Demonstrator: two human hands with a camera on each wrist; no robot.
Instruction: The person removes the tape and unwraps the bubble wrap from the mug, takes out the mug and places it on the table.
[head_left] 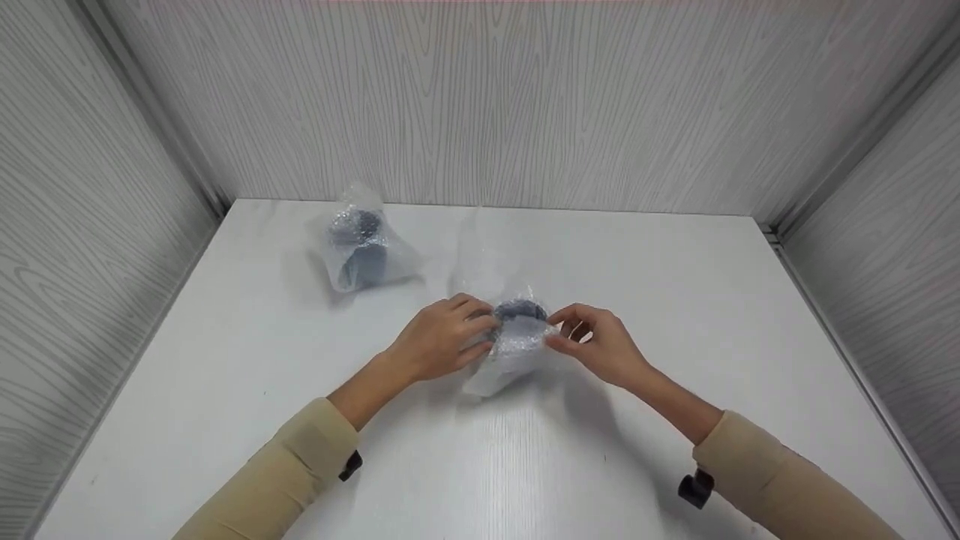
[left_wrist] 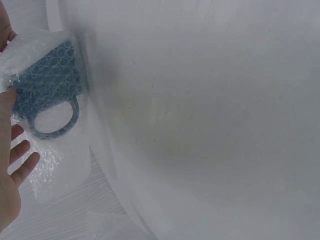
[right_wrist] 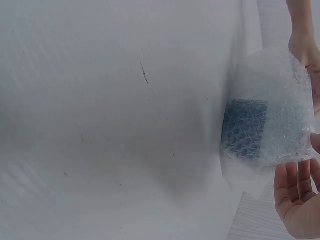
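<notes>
A blue mug (left_wrist: 49, 80) with its handle showing through sits partly wrapped in clear bubble wrap (head_left: 491, 379) near the middle of the table. On its left side my left hand (head_left: 446, 337) holds the wrapped mug, the thumb against it in the left wrist view. My right hand (head_left: 604, 345) pinches the bubble wrap at the mug's right side between thumb and forefinger. In the right wrist view, the layers of bubble wrap (right_wrist: 290, 125) blur part of the mug. A strip of the wrap extends behind the mug toward the back.
Another bubble-wrapped bundle (head_left: 364, 251) with a dark blue thing inside stands at the back left of the white table (head_left: 660, 270). Grey wood-grain panels (head_left: 480, 105) wall the table at the back and on both sides.
</notes>
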